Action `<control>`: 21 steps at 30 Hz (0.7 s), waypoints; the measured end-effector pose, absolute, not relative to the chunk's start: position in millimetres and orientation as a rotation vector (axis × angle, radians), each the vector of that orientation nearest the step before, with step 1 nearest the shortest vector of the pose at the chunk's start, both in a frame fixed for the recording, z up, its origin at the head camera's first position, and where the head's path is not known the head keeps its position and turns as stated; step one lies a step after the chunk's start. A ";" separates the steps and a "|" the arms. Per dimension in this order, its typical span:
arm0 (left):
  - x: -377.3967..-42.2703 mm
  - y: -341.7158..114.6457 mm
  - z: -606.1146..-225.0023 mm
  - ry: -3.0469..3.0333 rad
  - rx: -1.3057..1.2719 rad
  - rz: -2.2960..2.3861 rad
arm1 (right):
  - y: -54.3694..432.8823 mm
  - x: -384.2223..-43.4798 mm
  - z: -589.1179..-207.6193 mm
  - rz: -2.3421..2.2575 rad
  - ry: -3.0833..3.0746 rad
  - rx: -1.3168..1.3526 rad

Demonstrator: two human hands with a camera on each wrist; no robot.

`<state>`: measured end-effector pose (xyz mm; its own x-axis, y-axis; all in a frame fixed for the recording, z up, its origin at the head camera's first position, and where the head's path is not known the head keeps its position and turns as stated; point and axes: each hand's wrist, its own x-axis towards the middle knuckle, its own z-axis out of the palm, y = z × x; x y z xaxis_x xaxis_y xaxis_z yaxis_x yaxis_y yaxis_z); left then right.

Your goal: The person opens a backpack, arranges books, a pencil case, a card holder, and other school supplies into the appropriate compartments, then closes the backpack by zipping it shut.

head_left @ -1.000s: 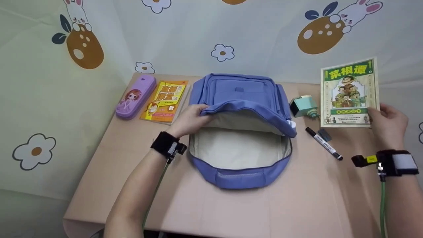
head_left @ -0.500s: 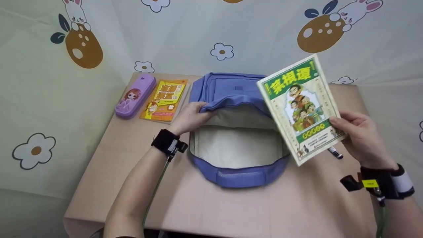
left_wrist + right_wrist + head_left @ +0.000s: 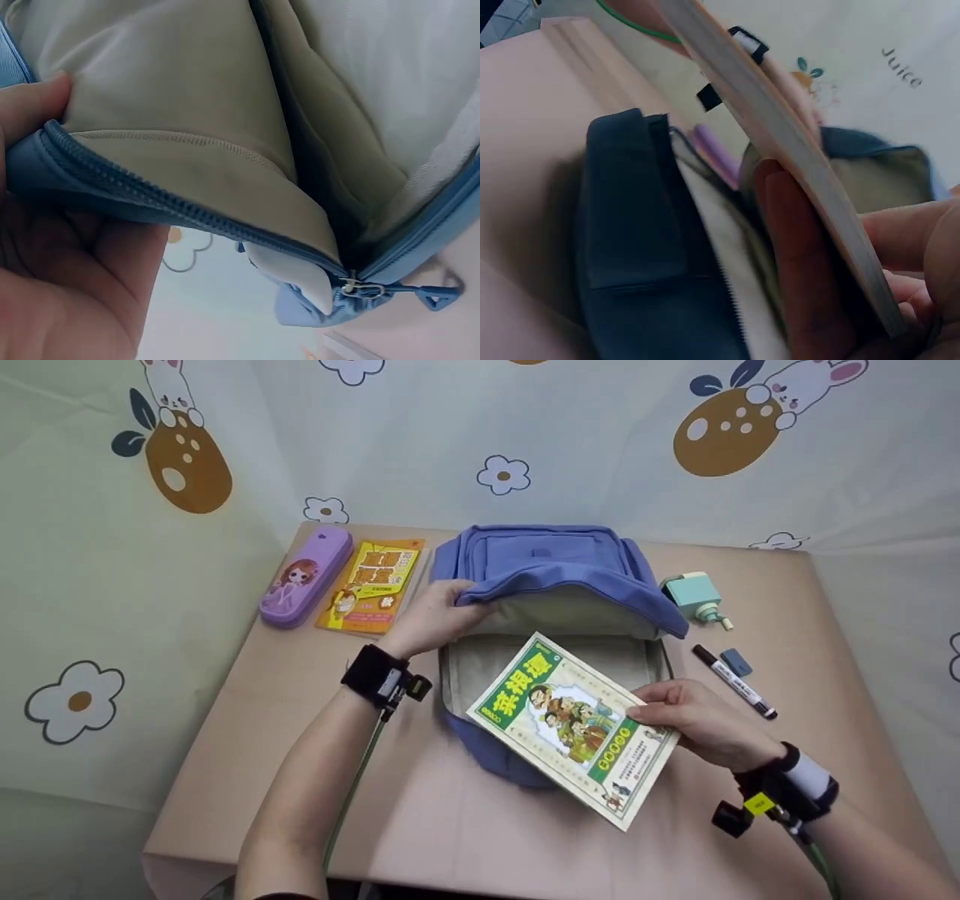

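Note:
A blue backpack (image 3: 547, 551) lies unzipped on the table, its pale lining (image 3: 180, 67) showing. My left hand (image 3: 439, 619) grips the edge of its raised front flap, thumb inside the lining and fingers beneath in the left wrist view. In my right hand (image 3: 697, 720) is a green-and-cream book (image 3: 577, 727) with cartoon figures on the cover, pinched by its lower edge. The book is tilted over the bag's opening and hides part of the front rim. In the right wrist view its page edge (image 3: 780, 127) shows between thumb and fingers.
Left of the bag lie a purple pencil case (image 3: 307, 577) and an orange book (image 3: 371, 585). To its right are a mint-green pencil sharpener (image 3: 694, 594), a black-and-white marker (image 3: 735, 681) and a small blue-grey block (image 3: 736, 661). A patterned cloth (image 3: 405, 427) hangs behind the table.
My right hand has carried the green-and-cream book leftward and down from the table's right side to over the bag's opening, turning it on the way. The left hand still holds the flap.

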<state>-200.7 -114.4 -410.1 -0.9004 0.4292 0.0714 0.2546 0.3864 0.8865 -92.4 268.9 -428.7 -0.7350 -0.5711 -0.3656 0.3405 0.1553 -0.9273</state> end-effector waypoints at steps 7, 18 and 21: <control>-195.9 -111.0 -398.6 2.466 0.608 1.516 | 267.2 -104.2 -443.4 -1.711 1.668 -0.092; -197.4 -110.7 -394.3 2.572 0.655 1.463 | 270.6 -110.3 -453.2 -1.809 1.504 -0.038; -197.8 -111.5 -395.4 2.554 0.661 1.477 | 275.0 -111.4 -453.8 -1.892 1.413 -0.016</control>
